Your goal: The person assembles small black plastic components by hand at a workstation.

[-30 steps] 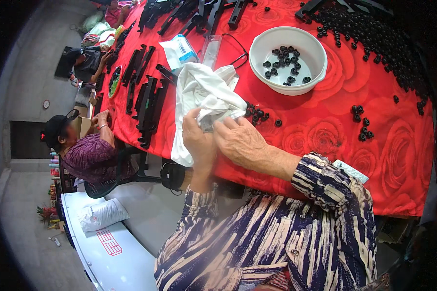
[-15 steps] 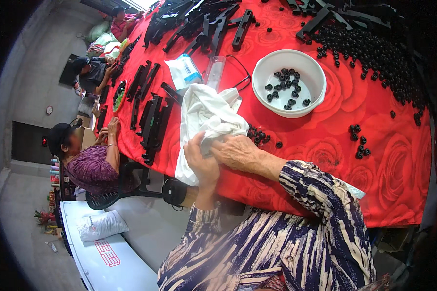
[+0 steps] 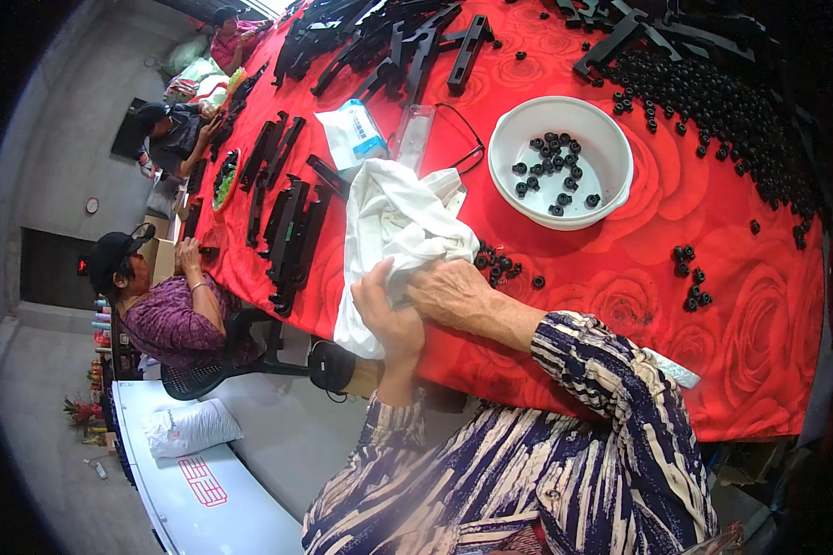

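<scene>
A crumpled white cloth (image 3: 403,208) lies bunched at the near edge of the red-covered table. My left hand (image 3: 389,319) grips its lower part, the fingers curled into the folds. Pressed close beside it, my right hand (image 3: 458,294) is also closed on the cloth, its fingertips hidden in the fabric. Whether anything is wrapped inside cannot be seen. Just right of the cloth sits a small cluster of round black plastic parts (image 3: 500,265). Farther right stands a white bowl (image 3: 611,205) with more of these parts on its bottom.
Black bar-shaped parts (image 3: 292,231) lie in rows to the left, with a heap of them (image 3: 412,46) farther back. A large pile of small black parts (image 3: 740,129) covers the far right. Behind the cloth are a blue-and-white packet (image 3: 356,134) and glasses (image 3: 477,148). Co-workers sit along the left.
My hands stay on the cloth with only slight finger movement. The co-worker in purple has drawn their hands up and back from the table edge. The view has shifted slightly.
</scene>
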Available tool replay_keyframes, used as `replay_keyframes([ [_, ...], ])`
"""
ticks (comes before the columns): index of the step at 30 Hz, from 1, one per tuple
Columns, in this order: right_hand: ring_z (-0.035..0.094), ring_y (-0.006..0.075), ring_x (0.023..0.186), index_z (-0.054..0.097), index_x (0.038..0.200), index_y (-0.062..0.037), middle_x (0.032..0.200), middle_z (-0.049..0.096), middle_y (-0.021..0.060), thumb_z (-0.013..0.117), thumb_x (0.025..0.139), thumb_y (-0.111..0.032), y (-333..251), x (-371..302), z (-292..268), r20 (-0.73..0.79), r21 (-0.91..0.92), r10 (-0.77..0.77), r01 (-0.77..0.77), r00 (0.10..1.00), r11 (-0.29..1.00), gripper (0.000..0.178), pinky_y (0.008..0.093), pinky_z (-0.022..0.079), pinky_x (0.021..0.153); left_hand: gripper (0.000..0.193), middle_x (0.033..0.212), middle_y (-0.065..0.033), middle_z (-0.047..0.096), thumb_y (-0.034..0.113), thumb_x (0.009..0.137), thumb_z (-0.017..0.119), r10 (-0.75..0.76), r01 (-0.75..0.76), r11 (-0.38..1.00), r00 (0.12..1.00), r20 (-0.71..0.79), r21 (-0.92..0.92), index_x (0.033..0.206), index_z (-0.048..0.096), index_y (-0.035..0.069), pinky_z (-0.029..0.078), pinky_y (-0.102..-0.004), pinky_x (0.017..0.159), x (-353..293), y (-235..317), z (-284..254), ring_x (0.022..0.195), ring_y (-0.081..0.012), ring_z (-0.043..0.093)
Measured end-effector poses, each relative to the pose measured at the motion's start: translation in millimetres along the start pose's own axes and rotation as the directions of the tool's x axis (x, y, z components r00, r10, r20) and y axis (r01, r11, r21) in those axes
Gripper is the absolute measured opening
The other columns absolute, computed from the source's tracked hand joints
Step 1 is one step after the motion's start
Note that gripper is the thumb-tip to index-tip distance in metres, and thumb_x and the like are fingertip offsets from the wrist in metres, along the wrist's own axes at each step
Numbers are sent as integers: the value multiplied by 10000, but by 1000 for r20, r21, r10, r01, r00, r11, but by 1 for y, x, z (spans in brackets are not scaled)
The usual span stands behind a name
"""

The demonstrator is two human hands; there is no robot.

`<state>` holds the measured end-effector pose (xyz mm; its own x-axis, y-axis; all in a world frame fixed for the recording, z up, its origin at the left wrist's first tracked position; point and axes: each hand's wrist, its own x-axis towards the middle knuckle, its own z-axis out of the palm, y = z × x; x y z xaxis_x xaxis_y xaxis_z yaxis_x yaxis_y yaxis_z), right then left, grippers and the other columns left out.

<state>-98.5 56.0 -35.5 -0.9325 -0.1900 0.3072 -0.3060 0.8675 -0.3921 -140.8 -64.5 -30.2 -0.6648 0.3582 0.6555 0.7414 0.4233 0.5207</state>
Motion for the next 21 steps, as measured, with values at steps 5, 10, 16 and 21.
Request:
replay_keyframes([
  [5,634,277,802,616,867,-48,884,604,130,540,778,-156,0,-8,11,-151,-47,-6,-1,989,999,159,357,528,610,421,940,-142,538,-17,670,540,-22,22,999,1000,3,-29,1090,554,1,398,-385,774,-1,3,2,874,-312,484],
  [10,625,273,791,607,872,-35,925,569,118,546,769,-157,-1,-13,10,-245,-44,-26,16,969,999,171,342,543,608,430,950,-148,537,-25,660,508,-31,31,998,1000,-1,-53,1086,557,3,402,-388,790,-1,3,3,886,-317,489],
  [16,593,260,789,580,836,-41,892,507,109,551,749,-123,-6,-18,6,-290,-22,29,-37,956,999,123,349,540,555,433,955,-148,540,-23,655,492,-39,39,998,999,-7,-54,1082,561,8,403,-391,807,0,4,5,905,-321,492],
  [21,600,268,800,589,906,-38,922,492,138,550,755,-117,-10,-18,5,-269,-51,63,-79,961,996,175,342,551,563,431,980,-141,547,-17,655,501,-39,39,998,999,9,-47,1080,564,13,390,-390,828,1,2,4,914,-315,493],
])
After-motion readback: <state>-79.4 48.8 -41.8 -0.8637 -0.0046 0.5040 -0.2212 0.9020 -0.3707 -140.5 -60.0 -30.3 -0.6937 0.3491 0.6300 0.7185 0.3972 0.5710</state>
